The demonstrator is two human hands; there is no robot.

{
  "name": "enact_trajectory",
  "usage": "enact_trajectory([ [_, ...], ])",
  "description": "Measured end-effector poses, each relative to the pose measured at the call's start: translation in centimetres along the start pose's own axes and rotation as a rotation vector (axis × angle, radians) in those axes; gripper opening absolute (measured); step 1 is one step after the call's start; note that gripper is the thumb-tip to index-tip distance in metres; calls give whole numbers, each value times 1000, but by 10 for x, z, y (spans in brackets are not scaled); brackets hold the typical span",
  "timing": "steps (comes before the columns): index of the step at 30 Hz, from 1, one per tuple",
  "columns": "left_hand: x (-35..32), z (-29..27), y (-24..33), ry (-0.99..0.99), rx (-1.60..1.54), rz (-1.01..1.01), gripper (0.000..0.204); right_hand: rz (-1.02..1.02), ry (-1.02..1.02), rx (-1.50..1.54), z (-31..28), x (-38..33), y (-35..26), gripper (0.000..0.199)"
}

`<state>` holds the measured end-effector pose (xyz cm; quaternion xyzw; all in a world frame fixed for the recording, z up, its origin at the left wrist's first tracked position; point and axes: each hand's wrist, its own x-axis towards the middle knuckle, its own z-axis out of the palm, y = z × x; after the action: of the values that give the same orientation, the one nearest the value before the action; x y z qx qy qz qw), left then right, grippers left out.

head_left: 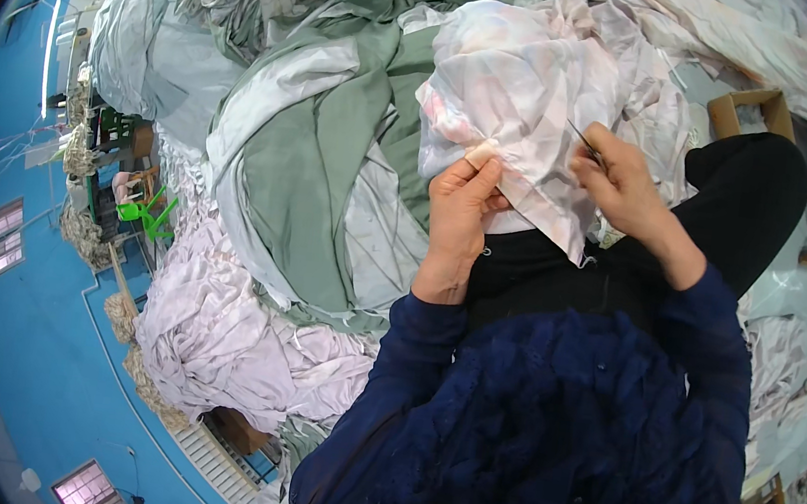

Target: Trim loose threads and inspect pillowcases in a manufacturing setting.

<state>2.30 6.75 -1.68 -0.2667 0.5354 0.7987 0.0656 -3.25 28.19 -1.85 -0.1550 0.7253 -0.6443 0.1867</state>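
Note:
A pale cloth (531, 76) with soft pink and blue patches lies bunched over my lap. My left hand (466, 194) pinches its near edge between thumb and fingers. At those fingertips is a small beige patch (482, 153); whether it is a finger covering or a tag, I cannot tell. To the right, above the cloth, my right hand (623, 183) is closed around small pointed snips (588, 146). Their thin dark tip points up and left, apart from the left fingers. My right palm hides the rest of them. One corner of the cloth (571, 242) hangs down between my hands.
Large heaps of green and white fabric (313, 170) rise on my left, with pale lilac cloth (234, 322) nearer. Beyond my bent right knee (749, 184) stands an open cardboard box (753, 112). A green chair (148, 214) is on the blue floor (41, 329) at far left.

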Motion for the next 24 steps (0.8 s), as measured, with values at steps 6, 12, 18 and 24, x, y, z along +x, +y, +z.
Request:
enact_trajectory([
  [6,3,-8,-1,21,-28,-14,20,-176,165,-523,-77,-7,-9,9],
  [12,5,-10,-4,11,-10,5,20,-113,44,-251,-38,3,-20,9],
  [18,3,-4,-3,-11,-6,7,19,-203,92,-120,31,23,6,26],
  [24,1,-7,-4,-10,44,22,18,-165,-61,-327,25,34,5,17],
])
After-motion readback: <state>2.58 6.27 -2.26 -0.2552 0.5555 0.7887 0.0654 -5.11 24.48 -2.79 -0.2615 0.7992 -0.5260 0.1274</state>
